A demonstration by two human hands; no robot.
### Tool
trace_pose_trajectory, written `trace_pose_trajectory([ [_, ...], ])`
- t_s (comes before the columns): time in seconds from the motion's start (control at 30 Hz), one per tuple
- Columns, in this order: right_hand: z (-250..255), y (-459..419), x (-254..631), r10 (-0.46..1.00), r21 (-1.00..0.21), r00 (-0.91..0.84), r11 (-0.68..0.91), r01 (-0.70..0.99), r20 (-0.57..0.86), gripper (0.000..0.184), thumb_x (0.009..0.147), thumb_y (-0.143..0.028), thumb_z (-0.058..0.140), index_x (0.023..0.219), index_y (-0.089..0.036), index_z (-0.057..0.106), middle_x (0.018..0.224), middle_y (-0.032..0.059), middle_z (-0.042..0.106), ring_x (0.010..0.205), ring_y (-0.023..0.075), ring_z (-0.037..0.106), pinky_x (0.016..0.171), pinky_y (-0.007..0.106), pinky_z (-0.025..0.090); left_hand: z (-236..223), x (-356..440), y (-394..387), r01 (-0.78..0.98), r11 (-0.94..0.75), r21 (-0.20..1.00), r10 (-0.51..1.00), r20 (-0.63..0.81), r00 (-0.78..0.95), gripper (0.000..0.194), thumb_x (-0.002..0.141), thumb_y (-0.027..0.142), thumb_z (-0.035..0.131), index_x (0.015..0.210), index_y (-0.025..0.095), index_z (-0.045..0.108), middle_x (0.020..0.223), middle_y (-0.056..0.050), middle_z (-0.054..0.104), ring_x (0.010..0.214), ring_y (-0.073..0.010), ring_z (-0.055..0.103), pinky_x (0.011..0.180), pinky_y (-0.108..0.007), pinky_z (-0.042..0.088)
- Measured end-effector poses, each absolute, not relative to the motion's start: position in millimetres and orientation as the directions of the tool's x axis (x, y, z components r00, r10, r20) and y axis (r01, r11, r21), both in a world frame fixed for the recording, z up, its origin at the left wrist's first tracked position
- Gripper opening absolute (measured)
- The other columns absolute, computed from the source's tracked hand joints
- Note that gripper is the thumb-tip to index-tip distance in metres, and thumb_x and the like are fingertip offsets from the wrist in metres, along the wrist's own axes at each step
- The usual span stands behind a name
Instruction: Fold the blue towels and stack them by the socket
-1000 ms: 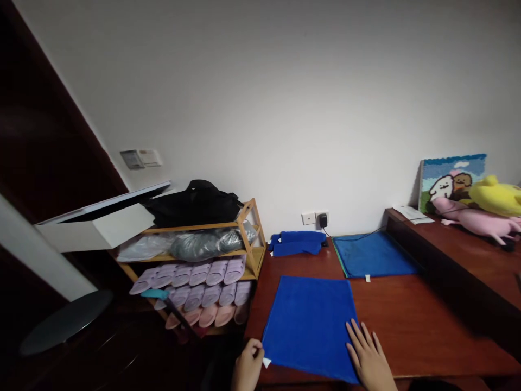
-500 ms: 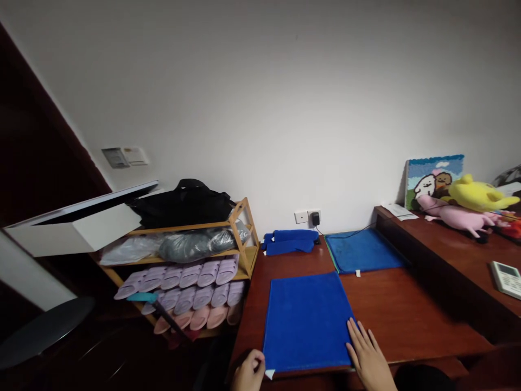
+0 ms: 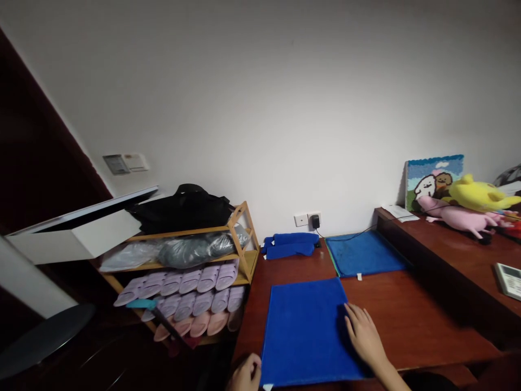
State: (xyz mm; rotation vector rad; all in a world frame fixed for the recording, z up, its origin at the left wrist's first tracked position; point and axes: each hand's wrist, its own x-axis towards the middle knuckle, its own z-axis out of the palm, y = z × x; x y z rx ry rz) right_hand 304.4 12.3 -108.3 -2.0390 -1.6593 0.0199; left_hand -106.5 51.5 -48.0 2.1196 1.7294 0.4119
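The right hand lies open on the blue towel; the left hand sits by its corner, grip unclear.

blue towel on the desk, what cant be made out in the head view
Head view:
The left hand: cut off by the bottom edge, wrist out of frame.
The white tag on the blue towel: cut off by the bottom edge, any print unreadable.
The remote control: cut off by the right edge, buttons too small.
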Motion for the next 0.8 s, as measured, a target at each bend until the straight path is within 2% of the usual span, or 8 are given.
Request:
trace_pose_trajectory([
  [0.13,-82,91,313,0.956,-0.354,0.252,-0.186,0.916,0.150,0.062,0.105,-0.038,0.024,0.159,-0.017,0.046,0.167,0.0079,0.042,0.156,0.0263,0.034,0.128,0.050,0.027,-57,-83,66,0.811,-0.340,0.477,0.929,0.302,0.212,0.029,0.097,0.031,0.045,0.091,0.029,0.073,0.093,-0.005,0.078,0.090,-0.0218,0.075,0.082,-0.030,0.058],
  [0.23,-84,125,315,0.969,-0.321,0.240,-0.207,0.924,0.064,0.063,0.104,-0.037,0.027,0.162,-0.016,0.040,0.169,0.0072,0.036,0.159,0.0272,0.028,0.129,0.050,0.025,-66,-53,79,0.769,-0.458,0.445,0.875,0.377,0.303,0.034,0.099,0.036,0.045,0.103,0.028,0.077,0.110,-0.009,0.080,0.105,-0.0250,0.075,0.095,-0.037,0.061],
  [0.33,-98,133,317,0.968,-0.321,0.240,-0.207,0.924,0.066,0.064,0.103,-0.037,0.027,0.162,-0.013,0.039,0.169,0.0091,0.035,0.159,0.0269,0.026,0.130,0.050,0.021,-72,-26,92,0.770,-0.520,0.371,0.845,0.356,0.399,0.037,0.101,0.037,0.046,0.123,0.030,0.075,0.138,-0.008,0.073,0.127,-0.0263,0.068,0.109,-0.042,0.056],
  [0.4,-105,132,319,0.969,-0.335,0.235,-0.196,0.922,0.079,0.066,0.104,-0.039,0.024,0.162,-0.011,0.038,0.169,0.0102,0.034,0.159,0.0260,0.026,0.130,0.048,0.020,-74,-13,99,0.781,-0.540,0.314,0.836,0.304,0.456,0.045,0.103,0.039,0.046,0.143,0.033,0.065,0.156,-0.005,0.059,0.143,-0.0273,0.056,0.118,-0.048,0.048],
  [0.47,-108,132,321,0.970,-0.343,0.232,-0.196,0.919,0.069,0.067,0.105,-0.041,0.022,0.162,-0.009,0.035,0.170,0.0113,0.032,0.160,0.0257,0.025,0.131,0.046,0.019,-74,-5,104,0.798,-0.539,0.267,0.841,0.223,0.494,0.052,0.104,0.041,0.044,0.156,0.036,0.050,0.166,-0.001,0.045,0.153,-0.0283,0.042,0.125,-0.055,0.038],
  [0.6,-107,134,321,0.970,-0.322,0.244,-0.235,0.917,-0.011,0.071,0.104,-0.045,0.023,0.164,-0.007,0.027,0.172,0.0111,0.025,0.161,0.0256,0.020,0.131,0.046,0.016,-79,-4,104,0.849,-0.484,0.212,0.875,0.094,0.476,0.055,0.107,0.045,0.039,0.162,0.039,0.037,0.170,0.002,0.034,0.157,-0.0286,0.031,0.129,-0.058,0.030],
  [0.8,-117,125,318,0.976,-0.336,0.215,-0.188,0.923,0.043,0.070,0.104,-0.047,0.022,0.165,-0.013,0.028,0.173,0.0085,0.026,0.161,0.0233,0.019,0.132,0.048,0.014,-87,-13,98,0.863,-0.468,0.189,0.884,0.096,0.458,0.056,0.107,0.048,0.039,0.162,0.040,0.035,0.171,0.002,0.032,0.157,-0.0283,0.032,0.128,-0.057,0.031],
])
